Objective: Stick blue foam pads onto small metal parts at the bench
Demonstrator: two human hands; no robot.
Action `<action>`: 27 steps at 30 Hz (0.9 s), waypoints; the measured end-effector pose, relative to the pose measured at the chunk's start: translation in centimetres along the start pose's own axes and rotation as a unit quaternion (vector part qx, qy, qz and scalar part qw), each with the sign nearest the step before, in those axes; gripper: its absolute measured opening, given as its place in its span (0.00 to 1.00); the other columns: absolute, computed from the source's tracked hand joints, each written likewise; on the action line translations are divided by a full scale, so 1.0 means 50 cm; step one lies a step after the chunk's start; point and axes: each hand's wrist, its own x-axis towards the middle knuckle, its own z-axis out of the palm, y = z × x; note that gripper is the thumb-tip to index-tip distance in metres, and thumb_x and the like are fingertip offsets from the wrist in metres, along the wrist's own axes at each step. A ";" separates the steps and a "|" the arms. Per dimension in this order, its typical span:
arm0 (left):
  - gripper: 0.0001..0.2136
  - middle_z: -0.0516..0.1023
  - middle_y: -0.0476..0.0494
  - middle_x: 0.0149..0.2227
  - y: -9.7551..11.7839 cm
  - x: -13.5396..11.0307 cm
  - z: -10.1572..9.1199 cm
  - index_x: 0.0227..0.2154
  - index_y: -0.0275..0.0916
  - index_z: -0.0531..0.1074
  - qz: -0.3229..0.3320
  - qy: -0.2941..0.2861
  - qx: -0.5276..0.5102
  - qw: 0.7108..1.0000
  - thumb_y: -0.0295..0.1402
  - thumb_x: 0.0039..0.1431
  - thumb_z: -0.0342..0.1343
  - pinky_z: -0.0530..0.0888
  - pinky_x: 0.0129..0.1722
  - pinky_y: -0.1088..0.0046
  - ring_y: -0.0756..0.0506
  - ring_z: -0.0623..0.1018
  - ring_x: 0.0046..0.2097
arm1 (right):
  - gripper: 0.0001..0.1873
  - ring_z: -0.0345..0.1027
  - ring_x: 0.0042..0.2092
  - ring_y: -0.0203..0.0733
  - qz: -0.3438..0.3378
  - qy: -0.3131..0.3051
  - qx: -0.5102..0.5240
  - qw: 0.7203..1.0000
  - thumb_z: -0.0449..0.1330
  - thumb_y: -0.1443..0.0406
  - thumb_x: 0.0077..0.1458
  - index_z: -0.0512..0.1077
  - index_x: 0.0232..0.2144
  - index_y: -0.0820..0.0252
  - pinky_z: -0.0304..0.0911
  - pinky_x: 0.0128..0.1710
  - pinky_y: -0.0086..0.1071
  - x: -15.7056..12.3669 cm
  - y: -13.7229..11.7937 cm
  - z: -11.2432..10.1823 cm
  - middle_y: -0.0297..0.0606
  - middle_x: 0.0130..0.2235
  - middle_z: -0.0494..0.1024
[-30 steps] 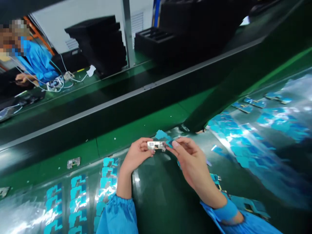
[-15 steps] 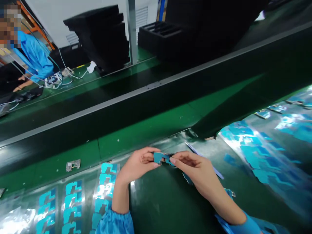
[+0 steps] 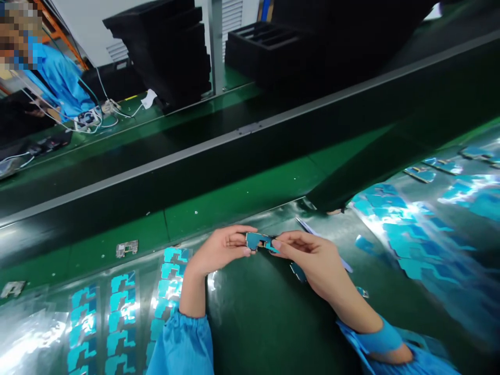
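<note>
My left hand (image 3: pixel 221 250) and my right hand (image 3: pixel 310 258) meet over the dark green mat, both pinching one small part (image 3: pixel 258 241) between thumbs and fingertips. The part shows a blue film face with a bit of metal at its edge. A thin pale strip (image 3: pixel 312 232), perhaps tweezers, lies just behind my right hand. Both wrists come out of blue sleeves at the bottom of the view.
Shiny sheets of blue film pieces lie at the left (image 3: pixel 121 312) and right (image 3: pixel 410 234). Two small metal parts (image 3: pixel 127 248) (image 3: pixel 12 288) sit on the green bench strip. A dark conveyor (image 3: pixel 195 166) runs behind. Black trays (image 3: pixel 167 52) stack beyond it. Another person in blue (image 3: pixel 58 83) works far left.
One second ago the part showed its silvery metal face; now its blue film face is up. My hands stay together; the view has shifted slightly.
</note>
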 end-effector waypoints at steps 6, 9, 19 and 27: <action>0.22 0.80 0.41 0.40 0.010 0.000 0.006 0.52 0.38 0.72 -0.011 0.016 -0.001 1.000 0.29 0.53 0.67 0.74 0.45 0.69 0.46 0.79 0.42 | 0.18 0.74 0.30 0.44 -0.002 -0.008 0.008 1.000 0.74 0.52 0.41 0.80 0.27 0.58 0.73 0.32 0.36 0.002 0.005 -0.001 0.41 0.29 0.79; 0.22 0.80 0.41 0.39 0.012 0.000 0.007 0.52 0.38 0.72 -0.014 0.018 -0.001 1.000 0.30 0.53 0.67 0.74 0.45 0.68 0.45 0.79 0.42 | 0.18 0.74 0.31 0.44 -0.003 -0.009 0.006 1.000 0.74 0.52 0.41 0.80 0.28 0.58 0.73 0.32 0.35 0.003 0.009 -0.003 0.41 0.29 0.80; 0.21 0.80 0.40 0.40 0.016 -0.001 0.009 0.51 0.38 0.72 -0.017 0.022 0.013 1.000 0.30 0.54 0.67 0.74 0.45 0.68 0.45 0.79 0.42 | 0.19 0.73 0.30 0.44 -0.006 -0.002 -0.001 1.000 0.74 0.50 0.39 0.79 0.26 0.57 0.72 0.31 0.35 0.002 -0.003 0.001 0.41 0.28 0.80; 0.21 0.80 0.41 0.40 0.014 0.000 0.010 0.51 0.38 0.73 -0.018 0.026 0.011 0.999 0.30 0.53 0.67 0.74 0.46 0.68 0.45 0.79 0.43 | 0.20 0.74 0.30 0.45 -0.014 0.000 -0.015 1.000 0.74 0.49 0.39 0.80 0.26 0.58 0.71 0.30 0.35 0.002 -0.003 0.002 0.41 0.28 0.80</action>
